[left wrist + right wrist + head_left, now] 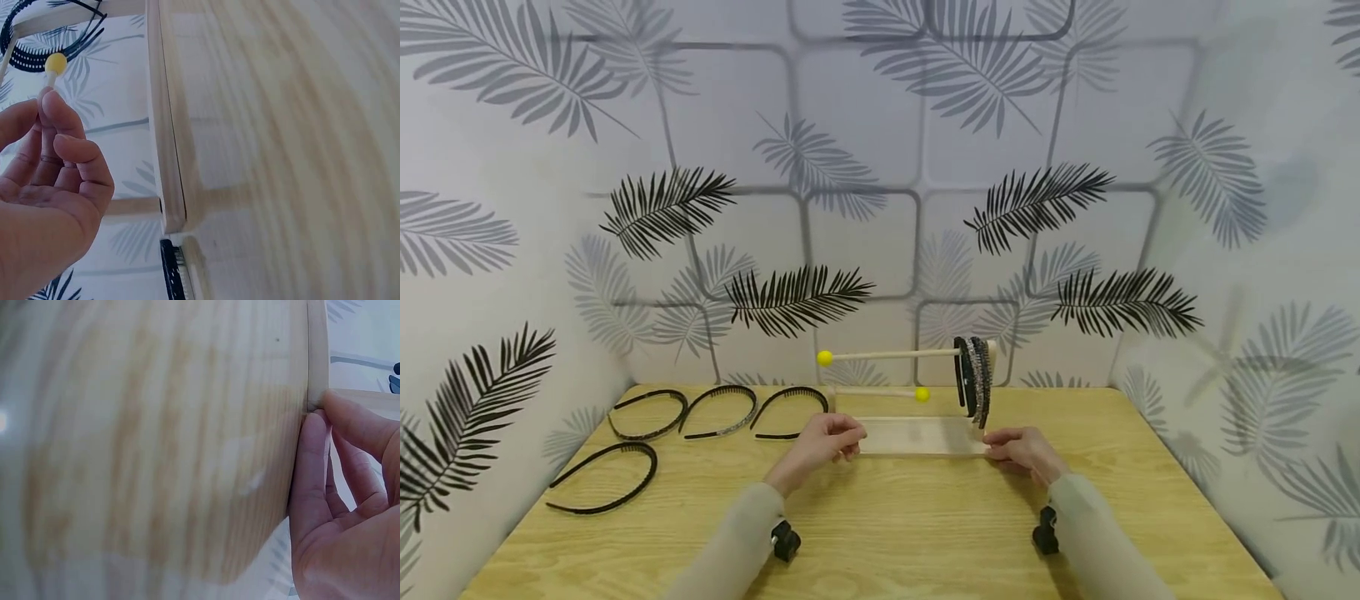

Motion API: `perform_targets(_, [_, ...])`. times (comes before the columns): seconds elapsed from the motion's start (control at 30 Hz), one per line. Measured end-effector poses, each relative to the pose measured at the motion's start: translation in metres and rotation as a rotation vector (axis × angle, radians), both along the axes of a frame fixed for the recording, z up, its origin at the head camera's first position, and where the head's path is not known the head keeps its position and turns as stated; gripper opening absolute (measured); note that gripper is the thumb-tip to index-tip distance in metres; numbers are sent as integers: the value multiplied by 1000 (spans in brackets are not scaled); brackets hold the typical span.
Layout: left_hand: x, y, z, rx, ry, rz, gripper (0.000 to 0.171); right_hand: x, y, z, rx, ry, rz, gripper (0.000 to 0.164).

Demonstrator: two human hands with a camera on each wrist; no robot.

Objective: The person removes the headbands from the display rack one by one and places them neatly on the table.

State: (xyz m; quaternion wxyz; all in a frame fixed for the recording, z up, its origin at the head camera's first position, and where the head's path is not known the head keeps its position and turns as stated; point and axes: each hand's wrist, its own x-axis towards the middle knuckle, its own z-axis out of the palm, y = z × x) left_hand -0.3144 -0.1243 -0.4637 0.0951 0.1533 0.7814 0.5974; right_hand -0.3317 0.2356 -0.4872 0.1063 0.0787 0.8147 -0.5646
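Note:
A wooden headband stand stands on the table, its flat base (917, 450) between my two hands. Two rods tipped with a yellow ball (825, 358) and a second yellow ball (922, 394) reach leftward from its upright. Several dark and glittery headbands (977, 379) hang at the right end of the upper rod. My right hand (1026, 450) pinches the base's right front corner between thumb and fingers, seen close in the right wrist view. By the base's left end, my left hand (827, 442) has loosely bent fingers; the left wrist view shows it apart from the base strip (164, 125).
On the left of the wooden table (880, 533) lie several headbands: three in a back row, including a glittery one (722, 412), and a black one (602, 479) nearer the front. A leaf-patterned wall (865, 250) rises behind the table.

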Motion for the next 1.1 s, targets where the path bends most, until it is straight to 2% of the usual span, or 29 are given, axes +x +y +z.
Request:
perform_targets(0.3, [-2, 24, 10, 37, 18, -4, 21, 2, -1, 0, -6, 1, -12, 33])
perform_targets(0.57, [-4, 35, 8, 101, 6, -20, 24, 0, -4, 2, 0, -5, -14, 32])
perform_targets(0.87, [-11, 48, 14, 163, 22, 12, 27, 0, -2, 4, -6, -1, -7, 33])
perform_targets(1.1, [-14, 64, 12, 189, 41, 14, 28, 3, -1, 2, 0, -8, -19, 32])
